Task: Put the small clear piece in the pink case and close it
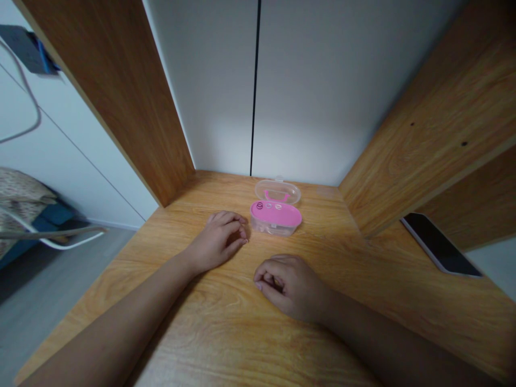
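A small oval box (pixel 274 228) with clear sides stands on the wooden tabletop, its clear lid (pixel 278 191) tipped back behind it. Across its top lies a pink insert (pixel 278 216). Along the back of that insert sit a dark ring-shaped band (pixel 260 206), a pale one (pixel 269 206) and a white one (pixel 278 207). My left hand (pixel 221 239) rests just left of the box, fingers loosely bent, thumb a little apart, nothing visible in it. Nearer to me, my right hand (pixel 292 285) is curled with thumb and forefinger together; the gap inside shows nothing held.
A dark-screened phone (pixel 441 244) lies at the right, by a wooden panel (pixel 435 140). White panels (pixel 298 97) close off the back. Another wooden upright (pixel 116 91) stands at the left. Beyond the table's left edge are a white cable (pixel 34 115) and patterned cloth (pixel 20 188).
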### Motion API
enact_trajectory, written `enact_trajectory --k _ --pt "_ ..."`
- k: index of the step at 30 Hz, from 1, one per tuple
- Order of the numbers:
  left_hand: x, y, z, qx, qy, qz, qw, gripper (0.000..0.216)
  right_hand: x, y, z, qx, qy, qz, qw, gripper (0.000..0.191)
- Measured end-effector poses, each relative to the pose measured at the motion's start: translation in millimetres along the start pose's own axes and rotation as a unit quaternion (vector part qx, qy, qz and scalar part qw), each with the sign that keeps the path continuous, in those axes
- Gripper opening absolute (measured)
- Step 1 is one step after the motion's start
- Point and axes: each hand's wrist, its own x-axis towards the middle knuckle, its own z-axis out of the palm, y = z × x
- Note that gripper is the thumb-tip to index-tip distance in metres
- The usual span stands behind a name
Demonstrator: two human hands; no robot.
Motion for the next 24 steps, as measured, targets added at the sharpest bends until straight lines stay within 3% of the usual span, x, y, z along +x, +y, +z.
enact_trajectory --k 24 --pt "-0.1 0.5 -9.1 0.008 -0.015 -0.006 1.0 0.012 0.7 0.8 0.6 -0.005 -0.004 0.002 1.0 0.009"
